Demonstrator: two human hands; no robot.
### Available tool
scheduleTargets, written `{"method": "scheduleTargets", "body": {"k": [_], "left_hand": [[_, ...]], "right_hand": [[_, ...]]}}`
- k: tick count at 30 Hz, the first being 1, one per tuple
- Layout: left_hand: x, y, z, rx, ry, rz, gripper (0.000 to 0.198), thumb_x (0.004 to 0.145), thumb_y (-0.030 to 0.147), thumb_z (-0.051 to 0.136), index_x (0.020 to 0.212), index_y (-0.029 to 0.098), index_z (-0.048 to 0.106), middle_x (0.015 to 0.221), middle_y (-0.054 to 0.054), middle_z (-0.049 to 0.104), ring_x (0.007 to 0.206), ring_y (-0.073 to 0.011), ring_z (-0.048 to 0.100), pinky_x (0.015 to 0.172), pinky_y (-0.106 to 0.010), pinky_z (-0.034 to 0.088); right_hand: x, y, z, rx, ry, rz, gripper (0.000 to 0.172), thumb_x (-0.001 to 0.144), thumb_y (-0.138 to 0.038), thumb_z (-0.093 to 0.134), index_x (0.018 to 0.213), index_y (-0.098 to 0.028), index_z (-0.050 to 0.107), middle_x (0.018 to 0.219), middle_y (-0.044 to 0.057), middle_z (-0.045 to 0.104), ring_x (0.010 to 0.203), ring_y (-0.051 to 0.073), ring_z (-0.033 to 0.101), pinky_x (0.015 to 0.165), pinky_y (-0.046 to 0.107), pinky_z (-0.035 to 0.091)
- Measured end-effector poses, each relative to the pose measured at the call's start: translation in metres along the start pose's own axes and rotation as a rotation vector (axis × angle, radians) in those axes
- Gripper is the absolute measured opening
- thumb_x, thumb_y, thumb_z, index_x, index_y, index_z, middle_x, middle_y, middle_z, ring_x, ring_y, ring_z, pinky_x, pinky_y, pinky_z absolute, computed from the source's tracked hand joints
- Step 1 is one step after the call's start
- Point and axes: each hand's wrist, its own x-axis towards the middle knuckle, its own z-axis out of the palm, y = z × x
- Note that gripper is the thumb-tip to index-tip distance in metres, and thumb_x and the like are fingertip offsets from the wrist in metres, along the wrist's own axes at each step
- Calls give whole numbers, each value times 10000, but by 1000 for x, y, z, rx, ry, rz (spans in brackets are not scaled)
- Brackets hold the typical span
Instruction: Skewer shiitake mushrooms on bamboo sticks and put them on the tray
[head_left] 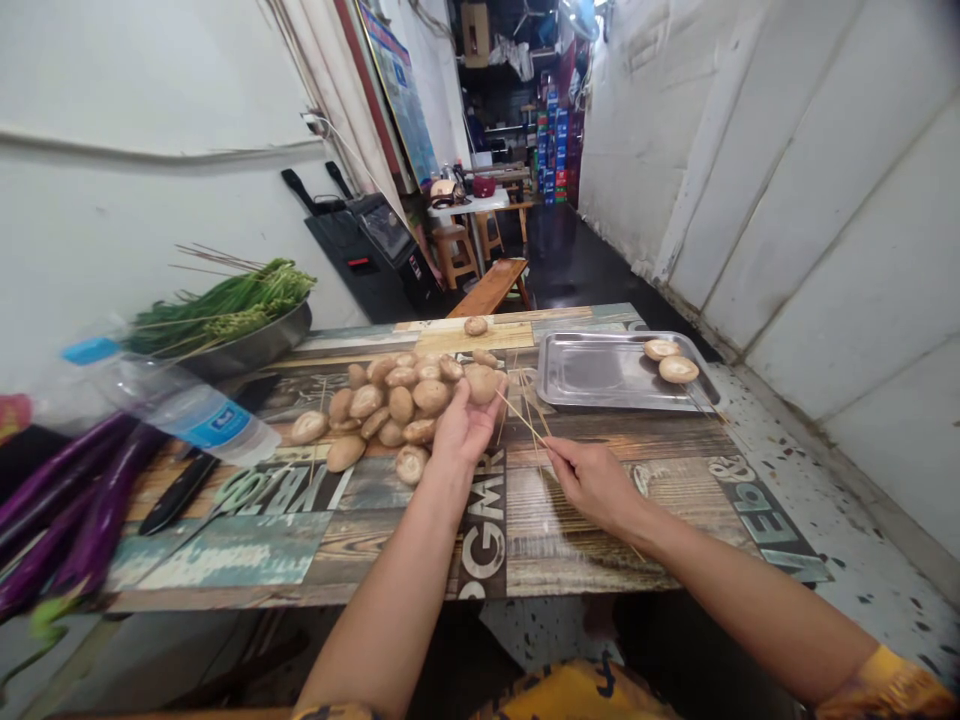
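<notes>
Table (375, 555), patterned with wood planks and lettering; both of my hands over it. My left hand (463, 430) is turned partly palm-up, fingers and thumb closed round one mushroom (482, 385), which sits at the right edge of the pile of mushrooms (402, 404). My right hand (589, 478) is near, to the right and a little closer to me; thumb and forefinger pressed together on a thin skewer (523, 418), the other fingers curled under. The skewer slants up and leftward, its far end at the side of the held mushroom; cannot tell whether the point has entered or only meets the surface. More thin sticks lie on the table between the pile and the tray (592, 372). Single mushroom (475, 326) apart from the pile, near the far edge. Tray, metal, beyond my right hand: two mushrooms (679, 370) at its right end, side by side, with thin stick ends running out past the near rim. To the left of the pile: water bottle (225, 425) with blue cap, tilted; knife (178, 492), black handle showing; scissors (219, 506) just beside it; purple eggplants (112, 510) at the left edge. Behind these, metal bowl (259, 345) heaped with greens (225, 305), sticks lying across them.
</notes>
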Motion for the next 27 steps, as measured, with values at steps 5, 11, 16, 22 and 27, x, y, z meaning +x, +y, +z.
{"method": "scheduleTargets", "body": {"k": [5,11,16,22,27], "left_hand": [[-1,0,1,10,-9,-8,182,935,173,462,1018,98,606,1025,-128,714,1098,-251,636,882,-402,567],[0,0,0,7,-5,-7,196,939,174,450,1012,93,612,1053,-134,708,1126,-254,619,879,-385,570],[-1,0,0,14,3,-25,201,941,194,456,1032,108,614,999,-115,722,1059,-230,657,848,-355,583],[-2,-1,0,47,8,-37,212,932,179,467,1068,105,612,1036,-135,711,1031,-228,669,824,-348,590],[-1,-4,-2,52,-21,-62,241,931,159,461,1127,106,591,1132,-160,678,1072,-236,650,816,-339,590]], "right_hand": [[0,1,1,-5,3,10,313,914,-227,400,1015,-195,695,834,60,739,705,173,667,635,242,416],[0,1,1,21,5,9,340,913,-240,383,1019,-170,698,788,64,733,645,173,647,603,252,397],[0,3,3,32,35,-6,331,907,-240,398,1007,-168,705,805,69,738,632,168,642,600,251,397],[0,3,3,11,35,-2,328,908,-235,399,1020,-179,702,773,56,735,615,163,638,593,248,403],[1,0,2,0,-8,30,332,908,-219,397,1049,-165,693,851,76,745,704,186,678,637,260,438]]}}
